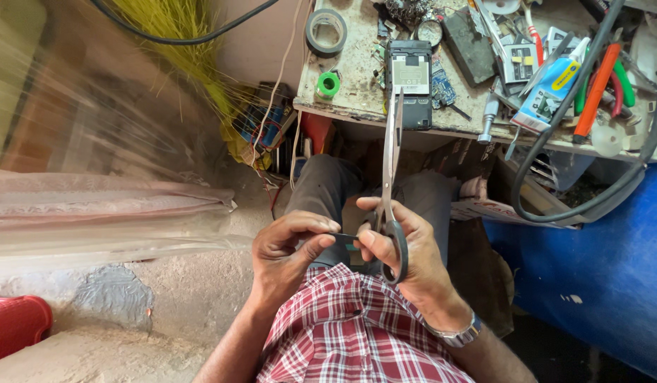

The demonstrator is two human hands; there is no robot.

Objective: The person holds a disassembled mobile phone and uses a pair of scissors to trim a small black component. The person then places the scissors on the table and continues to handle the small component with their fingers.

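Observation:
My right hand (406,259) grips a pair of long scissors (391,159) by the dark handles, blades closed and pointing up toward the workbench. My left hand (289,248) pinches a small thin dark piece (342,237) between thumb and fingers, and my right thumb touches its other end. Both hands sit over my lap, above grey trousers and a red checked shirt. On the bench edge lies an opened phone (410,81) with its back cover off.
The worn workbench (357,106) holds a tape roll (325,31), a small green spool (328,84), a glue tube (553,86), pliers with orange and green handles (599,81) and black cables (555,163). A blue drum (605,262) stands at right, a red object (13,323) at lower left.

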